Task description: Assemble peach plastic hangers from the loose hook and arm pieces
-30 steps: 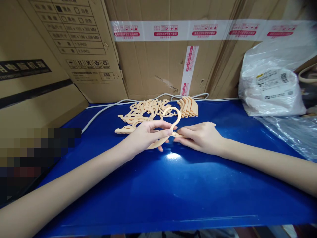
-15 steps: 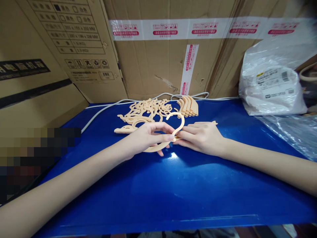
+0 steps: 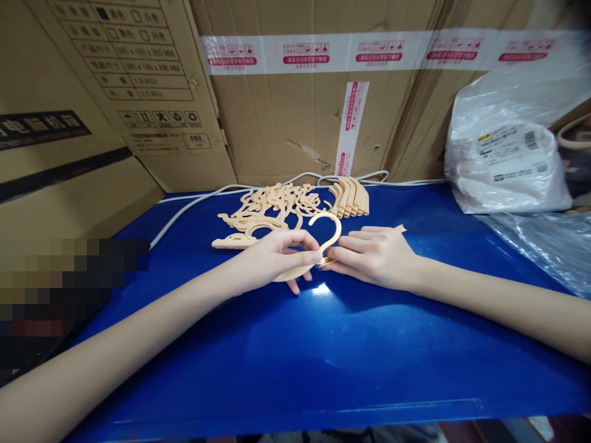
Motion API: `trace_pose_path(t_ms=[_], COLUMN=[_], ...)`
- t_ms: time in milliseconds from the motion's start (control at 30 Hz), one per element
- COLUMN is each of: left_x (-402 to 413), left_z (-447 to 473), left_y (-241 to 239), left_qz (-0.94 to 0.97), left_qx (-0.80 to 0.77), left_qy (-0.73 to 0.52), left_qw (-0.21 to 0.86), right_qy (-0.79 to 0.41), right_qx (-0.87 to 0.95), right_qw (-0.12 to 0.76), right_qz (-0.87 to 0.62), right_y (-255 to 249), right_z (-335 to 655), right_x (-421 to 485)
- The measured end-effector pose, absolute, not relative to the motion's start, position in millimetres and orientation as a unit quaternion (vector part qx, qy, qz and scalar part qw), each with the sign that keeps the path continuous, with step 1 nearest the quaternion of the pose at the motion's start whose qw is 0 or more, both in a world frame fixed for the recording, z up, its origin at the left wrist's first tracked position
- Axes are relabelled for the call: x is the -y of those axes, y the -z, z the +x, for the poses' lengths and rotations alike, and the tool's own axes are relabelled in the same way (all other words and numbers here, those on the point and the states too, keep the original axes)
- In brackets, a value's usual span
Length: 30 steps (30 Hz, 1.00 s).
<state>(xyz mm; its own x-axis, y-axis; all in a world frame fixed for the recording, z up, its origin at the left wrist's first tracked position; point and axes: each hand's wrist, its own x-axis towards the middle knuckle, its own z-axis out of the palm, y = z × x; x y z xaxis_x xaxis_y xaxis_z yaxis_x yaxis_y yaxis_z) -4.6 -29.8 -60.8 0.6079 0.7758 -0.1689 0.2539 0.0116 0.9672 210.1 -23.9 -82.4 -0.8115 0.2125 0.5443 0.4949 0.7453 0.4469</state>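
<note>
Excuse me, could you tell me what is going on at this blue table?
A person holds a peach plastic hanger over the blue table, left hand and right hand both pinching it near the base of its hook. Behind it lie a loose pile of similar pieces and a neat stack of more, with cardboard boxes along the back and a plastic bag at the right.

left hand (image 3: 272,258), right hand (image 3: 378,255): 2 | hook-shaped hanger part (image 3: 329,232): 1 | stacked curved pieces (image 3: 353,198), 12 o'clock: ~6 | tangled hanger parts (image 3: 268,206): uncountable | cardboard boxes (image 3: 286,123): 3 | plastic bags (image 3: 503,166): 2 | white cable (image 3: 184,212): 1
</note>
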Motion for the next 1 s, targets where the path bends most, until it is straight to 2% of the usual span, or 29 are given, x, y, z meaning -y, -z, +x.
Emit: trace_pose_path(t_ms=[567, 1000], left_x=[35.8, 36.4], left_z=[-2.1, -2.6], left_y=[65.3, 69.9], left_qz=[0.724, 0.802], left_qx=[-0.379, -0.362], left_qy=[-0.25, -0.257], left_qw=[0.52, 0.398], right_qy=[0.286, 0.263], right_qx=[0.91, 0.923], right_qw=[0.231, 0.214], right_qz=[-0.19, -0.181], right_y=[83.9, 83.3], right_z=[210.3, 209.0], right_x=[23.7, 25.2])
